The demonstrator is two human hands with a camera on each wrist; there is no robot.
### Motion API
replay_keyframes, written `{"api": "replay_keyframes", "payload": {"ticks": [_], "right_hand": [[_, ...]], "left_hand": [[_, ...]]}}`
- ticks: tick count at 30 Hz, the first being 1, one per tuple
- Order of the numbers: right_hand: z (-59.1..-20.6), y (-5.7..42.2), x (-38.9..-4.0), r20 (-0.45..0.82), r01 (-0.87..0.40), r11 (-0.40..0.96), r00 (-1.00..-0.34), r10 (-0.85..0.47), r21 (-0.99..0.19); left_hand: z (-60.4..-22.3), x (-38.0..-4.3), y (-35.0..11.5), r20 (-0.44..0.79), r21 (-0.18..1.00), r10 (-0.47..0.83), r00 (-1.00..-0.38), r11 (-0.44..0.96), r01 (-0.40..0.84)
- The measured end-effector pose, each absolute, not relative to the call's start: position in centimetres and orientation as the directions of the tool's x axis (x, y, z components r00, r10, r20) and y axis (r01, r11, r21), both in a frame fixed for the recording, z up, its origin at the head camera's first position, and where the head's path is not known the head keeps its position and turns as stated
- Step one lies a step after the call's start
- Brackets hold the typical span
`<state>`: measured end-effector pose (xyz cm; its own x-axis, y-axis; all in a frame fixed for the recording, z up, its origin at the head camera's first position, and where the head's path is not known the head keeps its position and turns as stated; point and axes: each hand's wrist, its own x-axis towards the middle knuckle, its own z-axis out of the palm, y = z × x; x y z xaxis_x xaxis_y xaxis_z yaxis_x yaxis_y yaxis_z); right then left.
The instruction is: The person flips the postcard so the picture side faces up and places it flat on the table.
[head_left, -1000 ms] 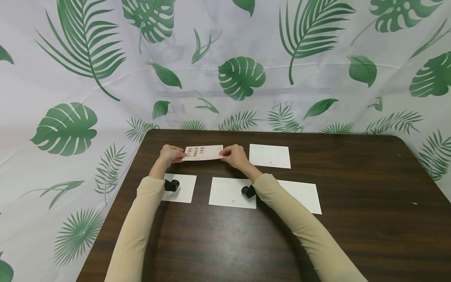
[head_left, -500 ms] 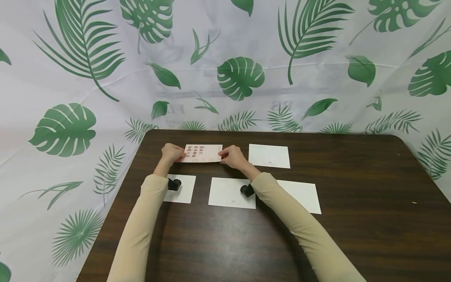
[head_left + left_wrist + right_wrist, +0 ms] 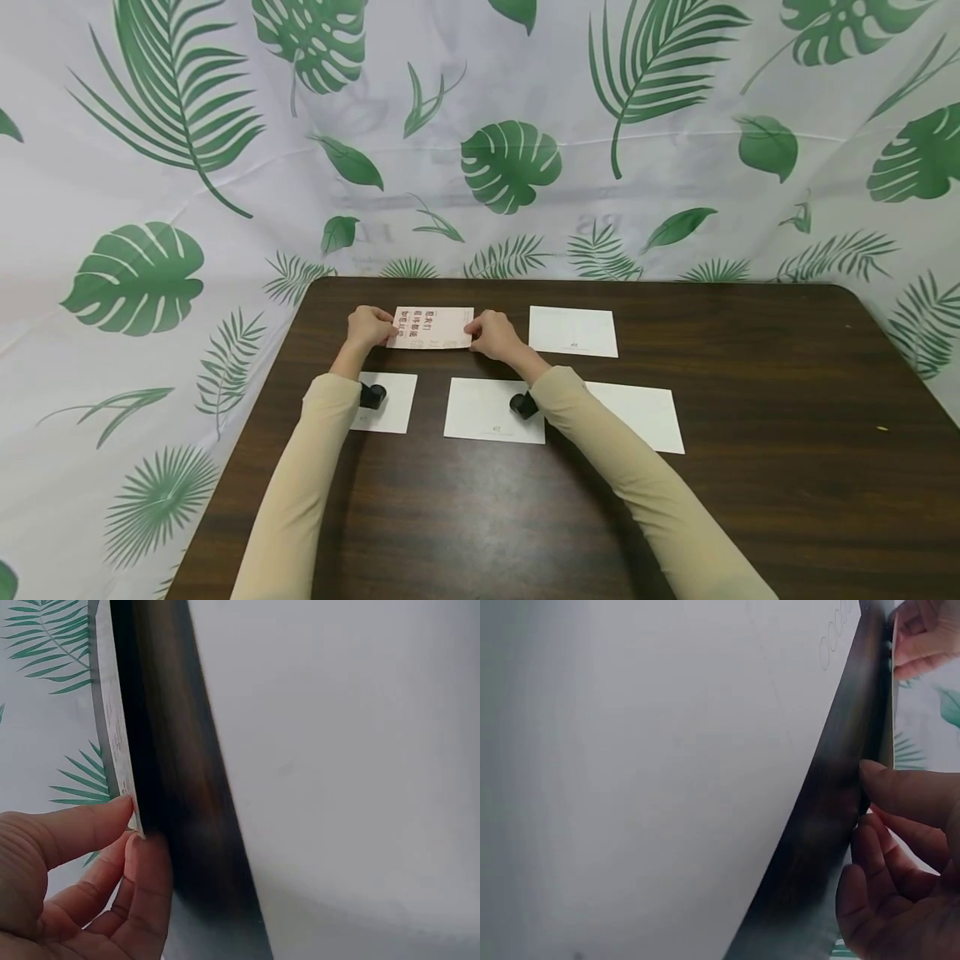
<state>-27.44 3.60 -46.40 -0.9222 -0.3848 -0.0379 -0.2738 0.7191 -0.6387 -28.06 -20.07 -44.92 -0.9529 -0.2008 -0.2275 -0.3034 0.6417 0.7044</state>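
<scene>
A pale pink postcard (image 3: 442,329) with printed characters is held level near the far edge of the table, between both hands. At its left end my left hand (image 3: 369,327) pinches it between thumb and fingers; the left wrist view shows the postcard (image 3: 118,727) nearly edge-on in that pinch. My right hand (image 3: 495,335) grips the opposite short end, with thumb and fingertips on the border in the right wrist view. A blank white card (image 3: 573,329) lies just to the right of the right hand.
Closer to me on the dark wooden table (image 3: 450,517) lie a left white card (image 3: 397,396), a middle white card (image 3: 468,408) and a right white card (image 3: 648,417), partly covered by my arms and wrist cameras. A leaf-patterned curtain (image 3: 420,167) hangs behind the table.
The postcard has tilted so its printed face shows more fully, its near edge coming slightly toward me. My left hand has shifted slightly right; both hands keep their pinch.
</scene>
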Motion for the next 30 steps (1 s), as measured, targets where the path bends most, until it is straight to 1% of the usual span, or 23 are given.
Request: {"api": "replay_keyframes", "payload": {"ticks": [7, 14, 21, 24, 27, 30], "right_hand": [[-46.08, 3.9, -27.67, -0.063, -0.325, 0.725, -0.89, -0.451, -0.607], [-45.91, 3.86, -27.5, -0.09, -0.337, 0.752, -0.882, -0.462, -0.566], [-46.13, 3.61, -27.17, -0.084, -0.357, 0.784, -0.885, -0.458, -0.507], [-46.1, 3.7, -27.2, -0.081, -0.353, 0.77, -0.884, -0.461, -0.531], [-46.1, 4.01, -27.38, -0.061, -0.336, 0.726, -0.886, -0.46, -0.6], [-46.17, 4.58, -27.64, -0.012, -0.329, 0.673, -0.894, -0.449, -0.663]], "left_hand": [[-45.09, -27.82, -20.01, -0.127, 0.662, -0.168, -0.978, 0.719, -0.21], [-45.58, -27.75, -19.97, -0.091, 0.671, -0.154, -0.984, 0.721, -0.175], [-45.84, -27.65, -19.9, -0.076, 0.663, -0.146, -0.986, 0.731, -0.159], [-45.65, -27.55, -19.81, -0.075, 0.663, -0.149, -0.986, 0.731, -0.161], [-45.37, -27.42, -19.68, -0.069, 0.693, -0.161, -0.984, 0.702, -0.164], [-45.24, -27.34, -19.51, -0.054, 0.732, -0.171, -0.984, 0.664, -0.155]]}}
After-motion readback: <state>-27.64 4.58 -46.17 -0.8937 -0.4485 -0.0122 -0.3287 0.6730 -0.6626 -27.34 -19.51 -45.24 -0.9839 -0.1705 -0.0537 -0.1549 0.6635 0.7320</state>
